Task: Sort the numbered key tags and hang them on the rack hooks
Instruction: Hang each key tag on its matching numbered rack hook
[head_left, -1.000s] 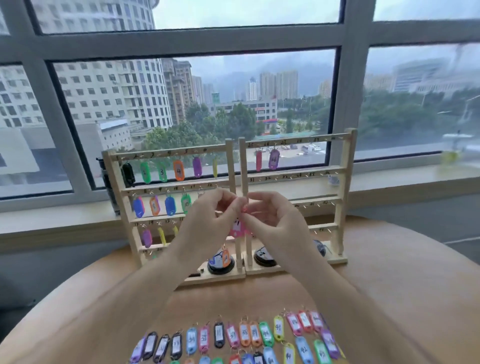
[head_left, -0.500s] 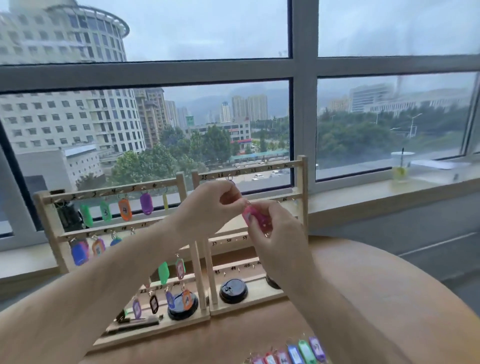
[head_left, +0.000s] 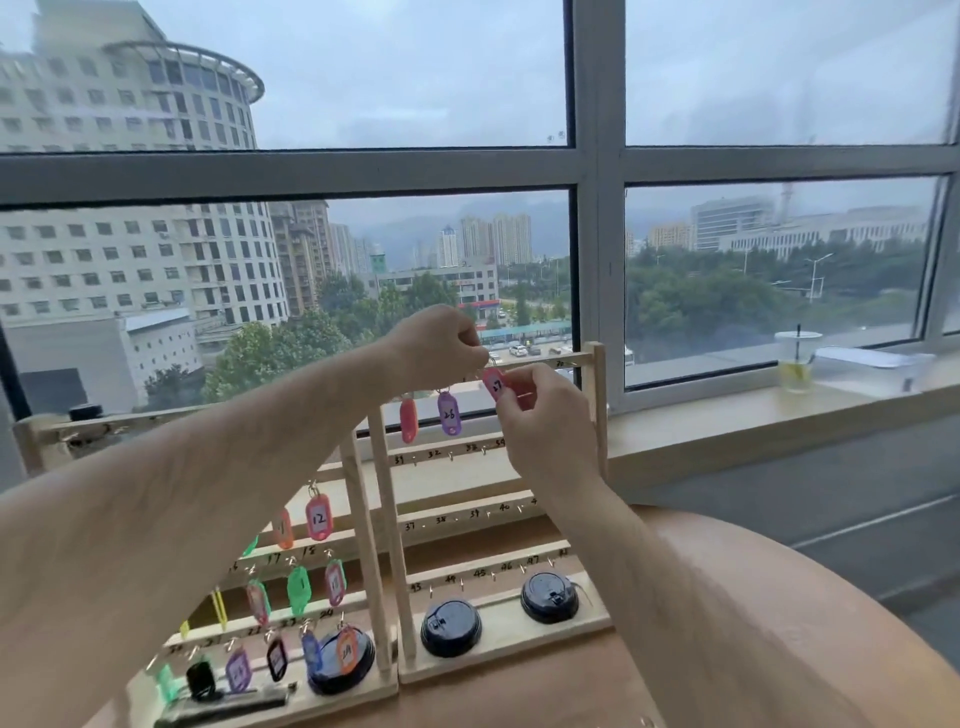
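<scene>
Head view, both forearms reach out over the round wooden bench (head_left: 779, 649) to the right rack (head_left: 597, 415).

- Pink tag 27 (head_left: 494, 383): held up at the right rack's top rail, tilted, just right of the purple tag 26 (head_left: 449, 413). Whether its ring sits on a hook: cannot tell, ring mostly hidden.
- Right hand (head_left: 545, 421): fingers clamped on the body of pink tag 27, thumb and forefinger pinching it.
- Left hand (head_left: 441, 343): fingers curled and pinched together at the ring end of the same tag, right under the rail.
- A red tag (head_left: 409, 421) and purple tag 26 hang side by side on the top rail; lower rails of this rack show handwritten numbers and bare hooks.
- Left rack (head_left: 358, 519): touching the right rack, carries many coloured tags, among them a pink tag 12 (head_left: 318, 517).
- Two black lids (head_left: 450, 626) lie on the right rack's base.
- Plastic cup with straw (head_left: 797, 361) on the windowsill, well apart.
</scene>
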